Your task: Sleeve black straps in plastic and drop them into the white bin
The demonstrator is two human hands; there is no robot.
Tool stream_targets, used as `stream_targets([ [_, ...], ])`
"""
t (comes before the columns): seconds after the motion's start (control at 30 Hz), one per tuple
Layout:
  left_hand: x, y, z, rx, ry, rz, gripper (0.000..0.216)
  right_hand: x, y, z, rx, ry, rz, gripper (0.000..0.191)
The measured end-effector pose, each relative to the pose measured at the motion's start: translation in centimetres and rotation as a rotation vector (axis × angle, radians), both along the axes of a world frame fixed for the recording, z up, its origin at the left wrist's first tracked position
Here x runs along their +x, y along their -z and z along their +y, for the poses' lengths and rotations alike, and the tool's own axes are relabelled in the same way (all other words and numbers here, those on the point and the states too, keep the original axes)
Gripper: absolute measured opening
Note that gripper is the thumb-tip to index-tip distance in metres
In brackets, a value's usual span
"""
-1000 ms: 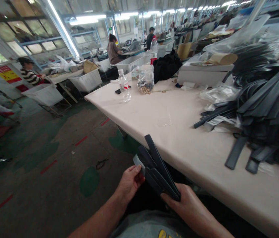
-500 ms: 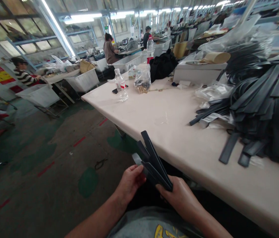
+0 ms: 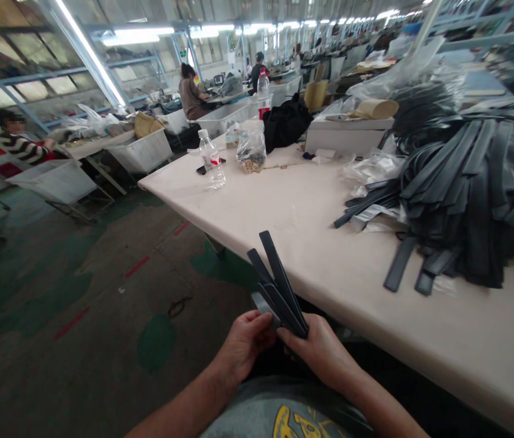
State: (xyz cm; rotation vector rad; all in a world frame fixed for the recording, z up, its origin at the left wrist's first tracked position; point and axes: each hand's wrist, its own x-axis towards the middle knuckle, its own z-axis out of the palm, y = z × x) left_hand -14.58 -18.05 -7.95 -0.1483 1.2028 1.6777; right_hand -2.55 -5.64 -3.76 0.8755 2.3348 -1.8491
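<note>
Both my hands hold a small fan of dark flat strips in front of my lap, just off the near edge of the cream table. My left hand pinches the lower ends of the strips from the left. My right hand grips the same bundle from the right, fingers wrapped round it. A big heap of the same dark strips lies on the table to my right, beyond arm's reach of either hand.
On the table stand a water bottle, a clear bag of small parts, a black bag and a white box. People sit at benches with white bins beyond. Bare concrete floor lies left.
My hands have drawn closer together on the strips, and the fan has narrowed. The view has shifted slightly, so the table and heap sit further left.
</note>
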Motion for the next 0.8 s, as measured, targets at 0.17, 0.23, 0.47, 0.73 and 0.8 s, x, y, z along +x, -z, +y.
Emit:
stream_targets([
  [0.17,-0.9,-0.4,0.1,-0.060,-0.054,0.039,0.036,0.6,-0.1,0.3,-0.144,0.015,-0.008,0.014],
  [0.23,-1.2,-0.5,0.1,-0.063,-0.044,0.038,0.037,0.9,-0.3,0.1,-0.135,0.036,-0.011,0.014],
  [0.47,0.6,-0.7,-0.1,-0.037,0.065,-0.003,0.032,1.2,-0.4,0.8,-0.127,0.141,0.130,0.023],
  [0.73,0.9,-2.0,0.0,-0.046,0.009,-0.186,0.010,2.5,1.0,0.9,0.019,0.180,0.418,0.015],
  [0.8,1.5,-2.2,0.3,-0.006,0.037,-0.186,0.007,2.4,0.5,0.5,0.085,0.021,0.550,0.016],
])
